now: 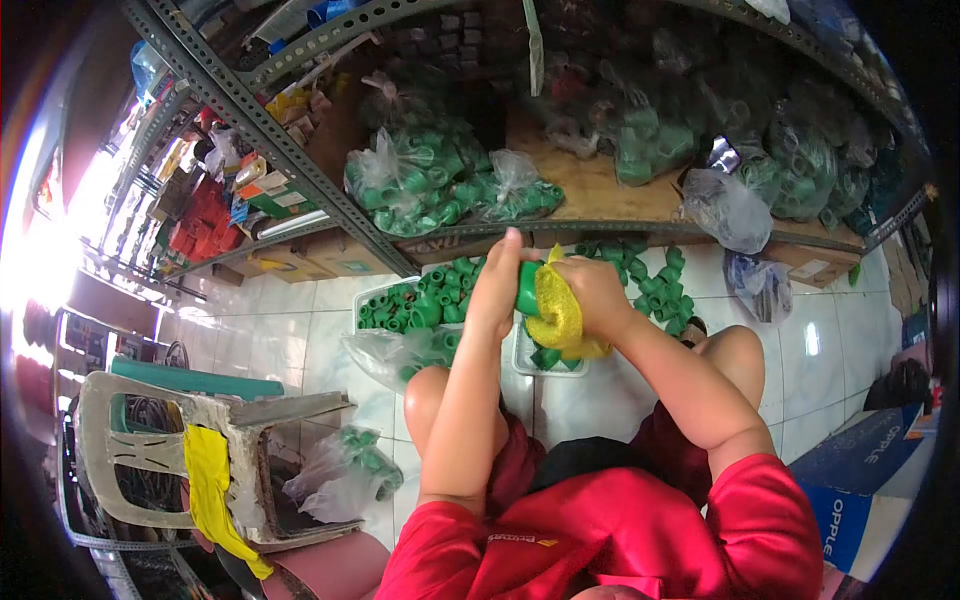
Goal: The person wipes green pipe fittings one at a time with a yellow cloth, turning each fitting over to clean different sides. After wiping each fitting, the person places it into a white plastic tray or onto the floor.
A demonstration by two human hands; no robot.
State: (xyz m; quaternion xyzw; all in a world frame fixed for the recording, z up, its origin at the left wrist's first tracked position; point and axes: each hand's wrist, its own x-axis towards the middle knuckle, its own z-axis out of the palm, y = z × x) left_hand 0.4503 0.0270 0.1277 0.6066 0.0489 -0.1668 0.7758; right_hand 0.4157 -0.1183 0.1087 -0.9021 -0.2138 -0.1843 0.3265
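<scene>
Between my two hands is a green plastic pipe fitting (526, 287), held up over the trays. My left hand (490, 290) grips its left end, with the fingers partly hidden from view. A yellow cloth (559, 312) covers the fitting's right side, and my right hand (598, 300) is closed around the cloth, pressing it to the fitting. Below on the left, many green fittings (440, 292) fill a white tray (357, 312). Under the cloth, a second white tray (550, 372) holds a few green pieces. More loose fittings (660, 290) lie on the tiles to the right.
Bags of green fittings (415, 180) sit on the metal shelf (560, 226) ahead. To the left stands a worn plastic chair (150, 455) with a yellow cloth (212, 490) over it. Bagged fittings (365, 460) lie beside it. A blue-and-white box (860, 490) is at right.
</scene>
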